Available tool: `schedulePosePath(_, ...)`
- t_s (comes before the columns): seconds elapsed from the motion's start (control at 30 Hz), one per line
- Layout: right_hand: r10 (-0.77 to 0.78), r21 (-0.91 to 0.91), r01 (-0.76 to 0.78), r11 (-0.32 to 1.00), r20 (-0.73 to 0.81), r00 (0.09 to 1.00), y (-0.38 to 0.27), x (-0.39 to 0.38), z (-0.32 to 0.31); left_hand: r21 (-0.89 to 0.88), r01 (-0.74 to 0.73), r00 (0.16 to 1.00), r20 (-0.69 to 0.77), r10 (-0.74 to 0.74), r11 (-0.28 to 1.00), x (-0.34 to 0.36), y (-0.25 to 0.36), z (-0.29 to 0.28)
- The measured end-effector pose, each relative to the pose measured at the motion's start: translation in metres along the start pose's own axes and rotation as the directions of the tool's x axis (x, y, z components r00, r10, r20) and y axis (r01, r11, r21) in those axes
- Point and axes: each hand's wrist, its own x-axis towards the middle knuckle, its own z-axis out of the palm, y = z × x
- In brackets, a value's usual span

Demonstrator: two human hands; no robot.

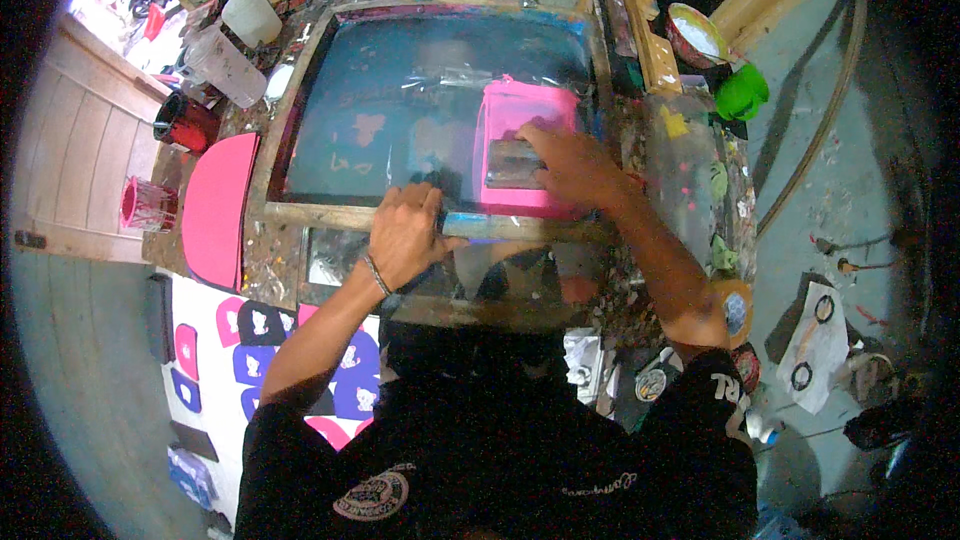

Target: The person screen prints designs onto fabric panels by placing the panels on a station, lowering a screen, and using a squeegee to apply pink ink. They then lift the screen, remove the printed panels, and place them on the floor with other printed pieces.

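Observation:
A screen-printing frame (320, 216) with blue-grey mesh lies across the bench in front of me. My left hand (405, 225) grips its near wooden bar near the middle, fingers bent over the edge. On the mesh's right side is a rectangle of bright pink ink (525, 100). My right hand (570, 165) holds a grey squeegee (510, 168) down on this pink area, with its fingers curled over the tool.
A spray bottle (250, 15), jug (228, 70), dark red-stained pot (178, 125) and pink board (215, 200) are left. A bowl (695, 37) and green cup (742, 93) sit right. Printed pink, black and purple pieces (255, 365) lie on a white surface below left.

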Motion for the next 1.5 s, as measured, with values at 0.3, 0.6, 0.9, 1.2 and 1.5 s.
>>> schedulePosePath(0.3, -0.125, -0.110, 0.097, 0.989, -0.279, 0.952, -0.018, -0.025, 0.026, -0.041, 0.026, 0.999, 0.027, -0.025, 0.999, 0.000, -0.003, -0.002)
schedulePosePath(0.6, -0.119, -0.123, 0.085, 0.989, -0.304, 0.945, 0.059, 0.084, 0.013, -0.044, 0.034, 0.998, 0.060, -0.031, 0.998, -0.010, -0.009, 0.015)
schedulePosePath(0.9, -0.223, -0.370, 0.027, 0.929, -0.499, 0.838, 0.056, 0.062, 0.058, -0.033, 0.008, 0.997, 0.077, -0.006, 0.999, -0.007, -0.009, 0.018)
schedulePosePath(1.2, -0.129, -0.292, 0.045, 0.955, -0.274, 0.953, -0.030, -0.070, 0.070, -0.054, 0.077, 0.991, 0.109, -0.071, 0.996, -0.005, -0.003, 0.009)
schedulePosePath(1.5, -0.202, -0.319, 0.013, 0.948, -0.567, 0.799, -0.060, -0.065, 0.007, -0.056, -0.012, 0.997, 0.076, 0.016, 0.998, 0.046, -0.002, -0.082)
